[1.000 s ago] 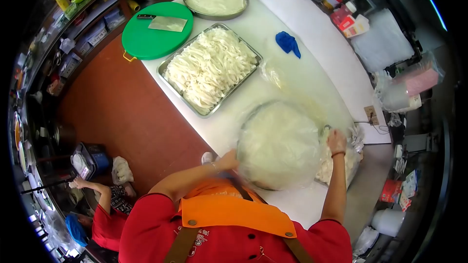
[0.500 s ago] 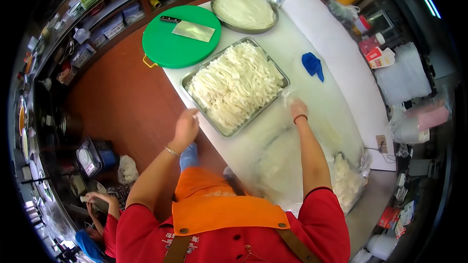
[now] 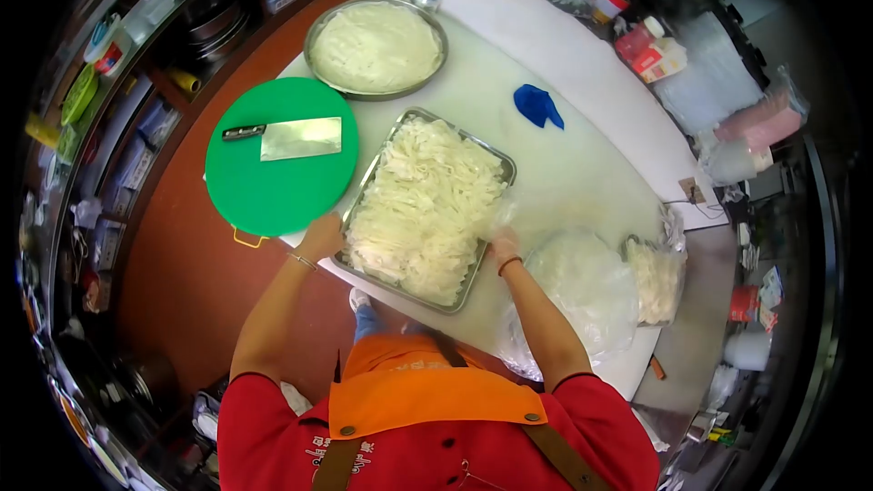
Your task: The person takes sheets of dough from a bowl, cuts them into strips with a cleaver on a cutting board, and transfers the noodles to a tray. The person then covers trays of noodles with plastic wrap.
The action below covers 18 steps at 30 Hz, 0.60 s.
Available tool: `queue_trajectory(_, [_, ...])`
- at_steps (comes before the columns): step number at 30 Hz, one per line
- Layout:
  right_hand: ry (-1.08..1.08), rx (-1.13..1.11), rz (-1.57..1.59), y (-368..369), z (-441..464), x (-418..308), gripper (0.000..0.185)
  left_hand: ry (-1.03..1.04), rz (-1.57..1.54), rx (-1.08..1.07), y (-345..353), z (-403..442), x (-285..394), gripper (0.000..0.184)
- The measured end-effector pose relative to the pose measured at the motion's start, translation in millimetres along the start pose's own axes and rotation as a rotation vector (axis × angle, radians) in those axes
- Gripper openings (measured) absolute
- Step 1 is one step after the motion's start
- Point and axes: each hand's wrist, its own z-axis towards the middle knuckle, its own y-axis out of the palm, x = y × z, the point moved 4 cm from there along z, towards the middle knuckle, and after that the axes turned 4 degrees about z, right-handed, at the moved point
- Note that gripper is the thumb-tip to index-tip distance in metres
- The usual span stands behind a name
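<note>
A rectangular metal tray (image 3: 460, 299) heaped with pale, flat noodles (image 3: 423, 205) lies at the table's near edge. My left hand (image 3: 324, 237) is at its left rim, beside the green board; how its fingers meet the rim is unclear. At the tray's right side is my right hand (image 3: 503, 246), blurred, with clear plastic film (image 3: 506, 209) next to it. A cleaver (image 3: 301, 139) rests on the round green board (image 3: 282, 191). Behind the tray stands a round pan (image 3: 338, 91) of pale food.
A plastic-covered round shape (image 3: 583, 291) lies to the right of my right hand, next to a bag of pale pieces (image 3: 657, 282). A blue cloth (image 3: 538, 106) lies farther back. Shelves (image 3: 173, 91) line the left side.
My hands have come to the two sides of the noodle tray, which now sits nearer my body. My right hand has moved from the tabletop to the tray's right side.
</note>
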Motion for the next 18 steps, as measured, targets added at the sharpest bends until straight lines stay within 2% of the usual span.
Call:
queue_trajectory(1, [0.017,-0.019,-0.103,-1.1,5.8,-6.1,0.037,0.017,0.012,-0.016,2.1,1.8,0.1,0.017])
queue_trajectory(4, [-0.209,0.363,-0.055,-13.9,20.2,-20.8,0.033,-0.035,-0.047,-0.259,14.3,-6.0,18.8,0.027])
queue_trajectory(6, [-0.184,0.242,-0.305,-40.8,57.2,-28.0,0.035,-0.25,-0.475,-0.551,23.9,-23.8,51.5,0.027])
queue_trajectory(7, [-0.174,0.18,-0.423,-55.1,78.0,-38.0,0.035,-0.24,-0.584,-0.602,65.4,-22.8,49.4,0.03])
queue_trajectory(8, [-0.198,0.188,-0.347,-73.9,87.1,-56.7,0.035,-0.23,-0.691,-0.655,114.8,-21.4,43.7,0.033])
queue_trajectory(10, [-0.221,0.161,-0.295,-98.5,103.9,-89.3,0.038,0.068,-0.826,-0.754,158.1,-22.4,93.9,0.04])
queue_trajectory(12, [-0.238,0.094,-0.341,-110.8,131.5,-111.0,0.044,-0.197,-1.213,-0.827,129.3,-39.5,170.0,0.043])
queue_trajectory(14, [-0.302,0.068,-0.333,-112.4,140.4,-139.0,0.042,-0.471,-1.391,-0.996,187.4,-38.5,187.9,0.037])
queue_trajectory(17, [-0.396,-0.029,-0.317,-101.4,147.2,-166.8,0.038,-0.596,-1.65,-1.103,196.9,-34.9,241.5,0.037])
queue_trajectory(18, [-0.427,0.03,-0.34,-100.8,145.9,-171.9,0.036,-0.451,-1.471,-1.129,192.0,-31.3,248.7,0.036])
